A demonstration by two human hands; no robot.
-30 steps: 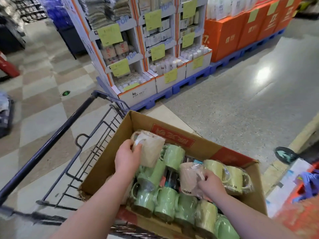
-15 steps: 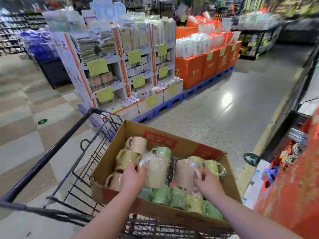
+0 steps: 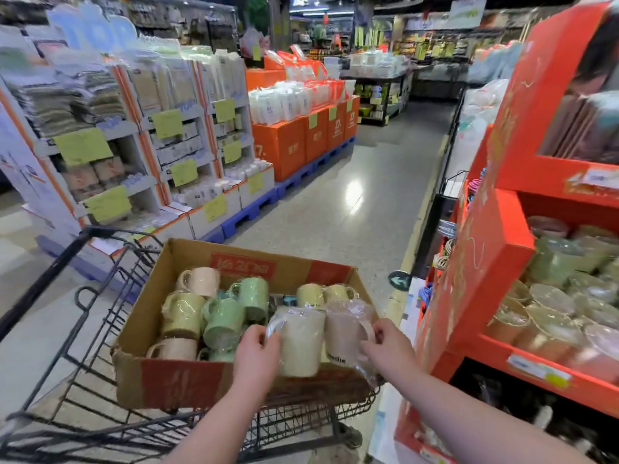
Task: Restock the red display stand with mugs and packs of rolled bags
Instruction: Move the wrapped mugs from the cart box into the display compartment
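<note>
The grey polished floor [image 3: 335, 202] of the aisle runs open and wide before us, toward the back of the shop. Along its left edge stand the white cardboard shelf displays with yellow-green price cards [image 3: 160, 145] and, after them, the orange cartons on blue pallets [image 3: 294, 142]. On the right, the red cardboard display stand [image 3: 475, 269] is very near to us. Its side panel is just beside the black wire shopping cart [image 3: 100, 329], with only a narrow gap between them. On the stand's lower shelf the green and brown wrapped mugs [image 3: 552, 296] sit close together, blurred.

In the cart sits the open brown cardboard box [image 3: 174, 383], directly in front of our arms. Inside it the green, yellow and beige wrapped mugs [image 3: 224, 319] lie mostly on their sides, touching one another.

Both our hands are over the near right corner of the box. Our left hand [image 3: 256, 346] curls its fingers on the handle side of a cream ceramic mug in clear plastic wrap [image 3: 301, 343]. Our right hand [image 3: 388, 346] pinches the handle of a pinkish-brown ceramic mug in clear plastic wrap [image 3: 341, 333], thumb against fingers. The cream mug and the pinkish-brown mug are upright and touch side by side between the two hands, above the box's front wall.
</note>
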